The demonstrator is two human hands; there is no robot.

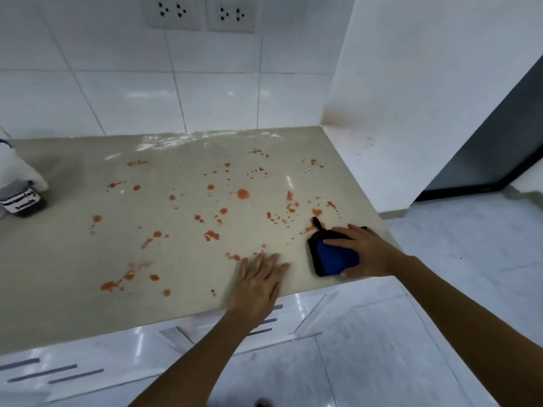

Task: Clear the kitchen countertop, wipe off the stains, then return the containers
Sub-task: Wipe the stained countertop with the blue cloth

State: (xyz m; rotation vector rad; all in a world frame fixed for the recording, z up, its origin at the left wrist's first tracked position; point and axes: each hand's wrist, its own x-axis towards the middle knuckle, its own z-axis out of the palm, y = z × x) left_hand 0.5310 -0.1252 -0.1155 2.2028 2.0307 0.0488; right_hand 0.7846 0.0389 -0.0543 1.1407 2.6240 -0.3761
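Bare left hand (pixel 258 284) and bare right hand (pixel 365 254) on long, slim forearms, uncovered to the frame edge.

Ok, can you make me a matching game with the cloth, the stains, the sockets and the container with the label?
1 cloth
2 stains
3 sockets
4 labelled container

A on the tiled wall
B orange, scattered on the countertop
C at the countertop's far left edge
D blue and black, under the right hand

Pairs: 1-D, 2-B, 3-A, 4-C
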